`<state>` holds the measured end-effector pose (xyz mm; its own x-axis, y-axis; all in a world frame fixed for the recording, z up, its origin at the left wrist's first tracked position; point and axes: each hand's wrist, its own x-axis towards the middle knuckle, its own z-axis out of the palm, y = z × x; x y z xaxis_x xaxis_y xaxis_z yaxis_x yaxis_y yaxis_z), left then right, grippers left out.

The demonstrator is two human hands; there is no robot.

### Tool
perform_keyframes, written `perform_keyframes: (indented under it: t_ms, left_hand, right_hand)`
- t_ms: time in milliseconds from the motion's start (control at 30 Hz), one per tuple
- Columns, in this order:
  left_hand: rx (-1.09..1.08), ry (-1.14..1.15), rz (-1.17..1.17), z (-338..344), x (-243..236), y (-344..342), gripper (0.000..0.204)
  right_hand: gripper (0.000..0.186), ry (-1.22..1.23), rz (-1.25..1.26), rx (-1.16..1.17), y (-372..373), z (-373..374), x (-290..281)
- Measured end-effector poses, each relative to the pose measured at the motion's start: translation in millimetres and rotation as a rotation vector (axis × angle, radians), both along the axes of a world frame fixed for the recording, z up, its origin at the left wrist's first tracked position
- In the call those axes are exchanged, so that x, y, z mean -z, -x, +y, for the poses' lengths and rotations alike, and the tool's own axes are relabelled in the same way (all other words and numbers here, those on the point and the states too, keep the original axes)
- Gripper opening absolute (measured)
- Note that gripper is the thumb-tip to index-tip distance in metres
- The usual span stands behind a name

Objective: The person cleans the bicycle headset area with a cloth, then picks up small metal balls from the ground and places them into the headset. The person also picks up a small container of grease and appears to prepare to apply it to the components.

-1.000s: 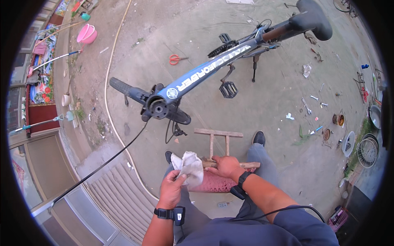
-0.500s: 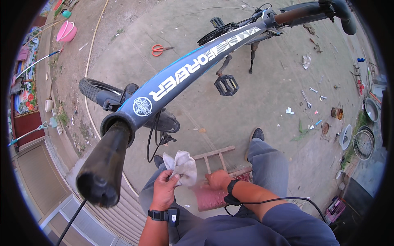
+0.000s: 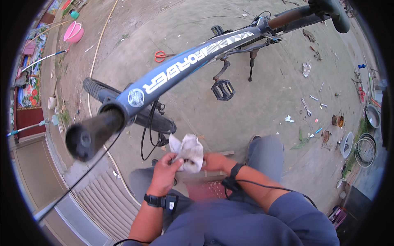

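Note:
A crumpled, stained white rag (image 3: 191,151) is pinched between the thumb and fingers of my left hand (image 3: 165,172), in front of my lap. My right hand (image 3: 216,162) is closed at the rag's right edge, and its fingertips are partly hidden there. Ahead stands a blue bicycle frame (image 3: 184,67), slanting from lower left to upper right. Its open head tube (image 3: 113,115) faces me with a thick dark tube (image 3: 92,135) at its mouth. Below my hands is a low wooden stool with a red patterned seat (image 3: 205,189), largely covered by my body.
Red-handled scissors (image 3: 162,56) lie beyond the frame. A black pedal (image 3: 223,89) hangs under it, and dark cables (image 3: 150,131) loop near the front wheel (image 3: 96,88). Wrenches (image 3: 306,106), a rusty can (image 3: 337,121) and basins (image 3: 372,117) are on the right; a pink bucket (image 3: 74,33) stands far left.
My left hand has raised the rag slightly. My right hand has moved up from beside the stool to the rag's edge. The bicycle frame appears shifted and tilted in view.

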<state>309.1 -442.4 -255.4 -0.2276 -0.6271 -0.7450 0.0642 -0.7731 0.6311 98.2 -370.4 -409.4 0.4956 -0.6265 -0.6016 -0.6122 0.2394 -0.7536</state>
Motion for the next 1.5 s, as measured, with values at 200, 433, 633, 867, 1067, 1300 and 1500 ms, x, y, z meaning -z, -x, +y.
perform_keyframes:
  t_ms: [200, 433, 633, 867, 1067, 1300, 1500]
  left_hand:
    - [0.071, 0.137, 0.068, -23.3, -8.0, 30.1, 0.022]
    - [0.183, 0.298, -0.042, -19.2, 5.5, 64.2, 0.022]
    - [0.240, 0.441, -0.110, 12.4, 5.5, 58.7, 0.024]
    - [0.373, 0.780, -0.218, 42.9, -13.6, 23.7, 0.024]
    - [0.284, 1.045, -0.489, 56.4, -30.0, 2.1, 0.019]
    - [0.280, 1.429, -0.559, 45.2, -45.0, 16.4, 0.015]
    - [0.354, 1.503, -0.657, 23.9, -45.5, 33.0, 0.017]
  right_hand:
    - [0.066, -0.372, -0.695, 0.687, 56.5, -61.9, -77.2]
    - [0.072, -0.317, -1.271, 0.780, 37.2, -52.0, -96.6]
    - [0.063, -0.413, -1.237, 0.895, 22.8, -26.5, -98.4]
    - [0.051, -0.563, -1.355, 0.996, 6.6, 2.9, -119.2]
    - [0.051, -0.580, -1.324, 1.006, -4.8, 10.9, -130.4]
    - [0.053, -0.434, -1.286, 1.019, 4.3, -15.7, -142.0]
    - [0.053, -0.428, -1.290, 0.963, 13.0, -54.8, -142.4]
